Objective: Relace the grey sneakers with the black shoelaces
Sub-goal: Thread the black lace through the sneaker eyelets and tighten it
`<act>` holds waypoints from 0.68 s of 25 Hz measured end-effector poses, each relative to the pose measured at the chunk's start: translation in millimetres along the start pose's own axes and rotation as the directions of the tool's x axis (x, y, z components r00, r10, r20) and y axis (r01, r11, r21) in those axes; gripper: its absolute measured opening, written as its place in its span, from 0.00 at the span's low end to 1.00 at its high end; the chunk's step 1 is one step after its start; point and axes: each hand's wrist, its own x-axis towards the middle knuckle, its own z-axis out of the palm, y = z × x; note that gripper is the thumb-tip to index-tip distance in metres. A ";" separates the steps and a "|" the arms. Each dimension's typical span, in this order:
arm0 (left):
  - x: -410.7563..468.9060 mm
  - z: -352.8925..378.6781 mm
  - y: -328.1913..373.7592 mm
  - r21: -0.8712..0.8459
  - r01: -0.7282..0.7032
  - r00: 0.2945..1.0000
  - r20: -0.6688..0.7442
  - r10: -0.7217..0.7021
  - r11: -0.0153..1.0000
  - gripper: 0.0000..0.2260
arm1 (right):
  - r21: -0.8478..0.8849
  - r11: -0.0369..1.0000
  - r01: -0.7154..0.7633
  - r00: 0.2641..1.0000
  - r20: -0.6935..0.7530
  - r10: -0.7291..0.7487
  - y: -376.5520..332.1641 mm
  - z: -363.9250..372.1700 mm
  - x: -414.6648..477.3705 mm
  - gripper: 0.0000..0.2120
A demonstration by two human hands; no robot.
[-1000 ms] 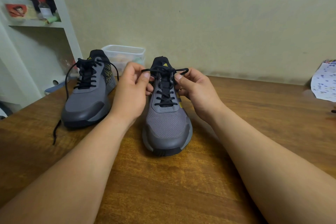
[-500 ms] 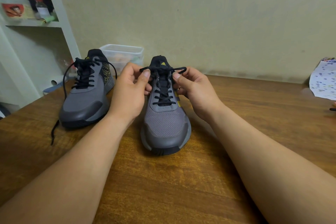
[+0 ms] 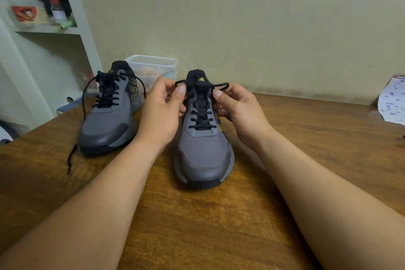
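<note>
At the centre of the frame a grey sneaker (image 3: 203,149) stands on the brown wooden surface (image 3: 197,226), its toe pointing toward the bottom edge and its black tongue with a small yellow logo toward the wall. Its black shoelace (image 3: 201,119) crosses up through the eyelets, and the two loose parts at the top are drawn out sideways, one to each side of the tongue. The left hand (image 3: 160,112), just left of the sneaker's collar, pinches the left part of the lace between thumb and curled fingers. The right hand (image 3: 238,109), just right of the collar, pinches the right part the same way. Both forearms reach in from the bottom corners. A second grey sneaker (image 3: 109,125) stands in the left middle of the frame, apart from the first, also laced in black. Its lace (image 3: 84,103) loops out to the left and one end trails down onto the surface. Behind the sneakers, against the wall, sits a clear plastic container (image 3: 153,68). A white shelf (image 3: 48,29) with a bottle (image 3: 58,12) fills the upper left, and a dotted paper (image 3: 392,103) lies at the right edge.
</note>
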 end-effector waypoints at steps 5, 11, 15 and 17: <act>-7.3 -4.5 7.5 -0.001 0.020 0.999 0.028 -0.020 1.000 0.10 | 0.083 0.996 -0.042 0.999 0.021 0.041 -9.0 1.6 -0.2 0.09; -10.5 -7.3 10.4 0.023 0.088 0.995 0.045 -0.089 0.996 0.18 | -0.104 0.993 -0.059 0.998 0.003 0.059 -17.5 -4.6 -5.3 0.16; -11.4 -5.7 11.9 0.122 0.124 0.988 0.074 -0.133 0.985 0.09 | -0.185 0.983 -0.020 0.999 -0.039 0.012 -13.1 4.4 -7.2 0.06; -10.3 -6.1 10.8 0.122 0.127 0.989 0.059 -0.135 0.984 0.12 | -0.190 0.982 -0.015 0.995 -0.098 -0.004 -9.0 3.7 -4.0 0.12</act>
